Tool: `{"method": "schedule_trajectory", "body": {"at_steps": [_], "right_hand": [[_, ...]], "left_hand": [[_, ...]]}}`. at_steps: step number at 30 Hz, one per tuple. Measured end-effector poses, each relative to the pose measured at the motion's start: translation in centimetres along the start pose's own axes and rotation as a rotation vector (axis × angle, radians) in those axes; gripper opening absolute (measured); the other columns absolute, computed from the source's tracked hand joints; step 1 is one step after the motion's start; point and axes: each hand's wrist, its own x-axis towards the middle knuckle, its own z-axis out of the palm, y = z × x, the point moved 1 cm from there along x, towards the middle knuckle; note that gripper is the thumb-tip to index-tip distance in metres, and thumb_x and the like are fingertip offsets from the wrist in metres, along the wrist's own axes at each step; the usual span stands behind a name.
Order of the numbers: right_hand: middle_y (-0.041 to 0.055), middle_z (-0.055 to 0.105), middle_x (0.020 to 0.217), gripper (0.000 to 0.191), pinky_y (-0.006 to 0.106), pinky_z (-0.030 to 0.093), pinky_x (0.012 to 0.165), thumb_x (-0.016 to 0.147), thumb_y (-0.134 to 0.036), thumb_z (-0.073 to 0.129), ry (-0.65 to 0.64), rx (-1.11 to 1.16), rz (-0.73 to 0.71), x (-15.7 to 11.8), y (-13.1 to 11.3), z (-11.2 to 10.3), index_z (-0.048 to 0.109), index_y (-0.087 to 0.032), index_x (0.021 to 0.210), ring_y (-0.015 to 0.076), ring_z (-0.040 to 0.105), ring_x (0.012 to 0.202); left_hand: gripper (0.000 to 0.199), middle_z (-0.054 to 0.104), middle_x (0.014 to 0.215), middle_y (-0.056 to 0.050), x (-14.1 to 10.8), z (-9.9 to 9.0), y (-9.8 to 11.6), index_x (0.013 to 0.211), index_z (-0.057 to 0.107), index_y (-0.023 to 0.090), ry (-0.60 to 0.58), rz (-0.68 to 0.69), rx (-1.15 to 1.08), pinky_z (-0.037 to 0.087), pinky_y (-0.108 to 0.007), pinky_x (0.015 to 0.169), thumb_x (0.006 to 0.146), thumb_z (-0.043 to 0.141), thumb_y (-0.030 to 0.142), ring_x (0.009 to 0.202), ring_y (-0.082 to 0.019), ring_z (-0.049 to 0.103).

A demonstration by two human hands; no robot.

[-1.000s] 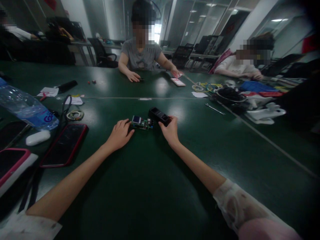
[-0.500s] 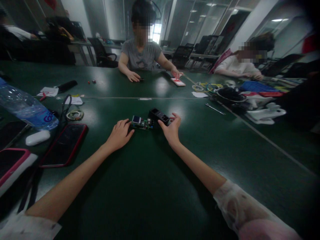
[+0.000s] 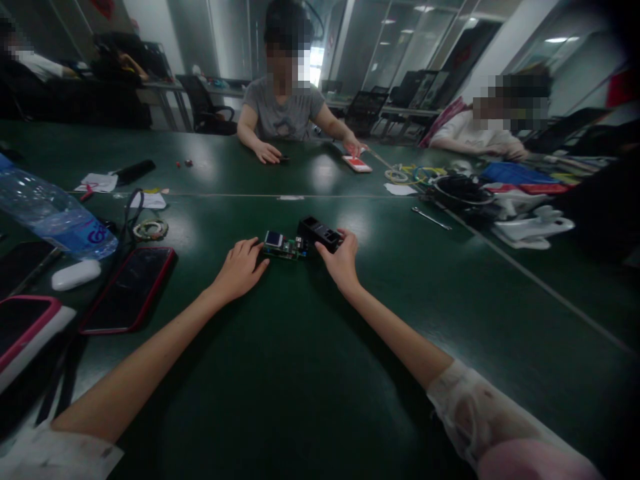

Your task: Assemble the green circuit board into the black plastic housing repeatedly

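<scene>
A small green circuit board [image 3: 287, 250] with a little square screen lies on the dark green table. Beside its right end, and slanting away from me, is a black plastic casing [image 3: 315, 230] with rectangular openings on top. My left hand [image 3: 240, 268] rests palm down at the board's left end, thumb apart from the fingers, fingertips at the board's edge; whether they press on it I cannot tell. Around the near right end of the casing, my right hand [image 3: 344, 259] closes with thumb and fingers. The fingertips behind the casing are partly hidden.
On the left are a water bottle [image 3: 60, 217], a white earphone case [image 3: 76, 275] and a red-edged phone [image 3: 130, 290]. Rightward lie a wrench [image 3: 431, 219], cables [image 3: 457, 190] and a white plastic piece [image 3: 535, 227]. A co-worker [image 3: 285, 110] sits opposite, one hand at a phone [image 3: 357, 163].
The raised fingers of my right hand have come down and closed against the black casing. My left hand and the circuit board have barely moved.
</scene>
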Motion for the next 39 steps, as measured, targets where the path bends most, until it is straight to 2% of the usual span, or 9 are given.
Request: {"method": "schedule_trajectory", "body": {"at_steps": [12, 21, 27, 33, 39], "right_hand": [[0.0158, 0.053, 0.118, 0.043, 0.052, 0.043, 0.101, 0.078, -0.022, 0.066, -0.025, -0.035, -0.003, 0.1, 0.3, 0.2, 0.046, -0.015, 0.116, 0.0302, 0.051, 0.112], [0.0148, 0.057, 0.113, 0.041, 0.052, 0.045, 0.097, 0.077, -0.021, 0.067, -0.009, -0.018, 0.014, 0.4, 0.5, 0.5, 0.050, -0.015, 0.114, 0.0294, 0.054, 0.107], [0.0147, 0.054, 0.122, 0.046, 0.054, 0.045, 0.100, 0.088, -0.030, 0.059, 0.028, 0.066, -0.144, -0.3, -1.5, -0.3, 0.044, -0.019, 0.129, 0.0290, 0.054, 0.113], [0.0124, 0.051, 0.131, 0.053, 0.054, 0.048, 0.100, 0.093, -0.037, 0.055, -0.116, 0.109, -0.322, -1.2, -3.4, -0.7, 0.034, -0.029, 0.141, 0.0296, 0.054, 0.117], [0.0127, 0.050, 0.132, 0.056, 0.054, 0.047, 0.102, 0.093, -0.032, 0.054, -0.242, 0.089, -0.435, -1.5, -3.8, -0.6, 0.031, -0.029, 0.145, 0.0302, 0.052, 0.121]], "left_hand": [[0.050, 0.042, 0.148, -0.017, 0.1, -0.1, 0.1, 0.136, 0.046, 0.011, -0.020, -0.014, 0.007, 0.036, -0.053, 0.110, 0.099, 0.037, 0.043, 0.139, -0.032, 0.035], [0.049, 0.043, 0.147, -0.016, 0.0, 0.1, 0.0, 0.136, 0.046, 0.011, 0.004, 0.000, 0.026, 0.036, -0.051, 0.110, 0.100, 0.036, 0.043, 0.138, -0.031, 0.036], [0.048, 0.044, 0.147, -0.017, 0.0, 0.2, -0.2, 0.134, 0.047, 0.012, 0.021, 0.012, 0.023, 0.037, -0.052, 0.109, 0.100, 0.037, 0.043, 0.137, -0.032, 0.037], [0.047, 0.044, 0.146, -0.016, 0.0, 0.5, -0.5, 0.135, 0.046, 0.014, 0.038, 0.025, 0.023, 0.038, -0.052, 0.108, 0.099, 0.038, 0.042, 0.136, -0.032, 0.037], [0.046, 0.044, 0.145, -0.016, 0.0, 0.9, -0.7, 0.135, 0.046, 0.015, 0.066, 0.040, 0.021, 0.039, -0.053, 0.107, 0.099, 0.039, 0.043, 0.136, -0.032, 0.037]]}}
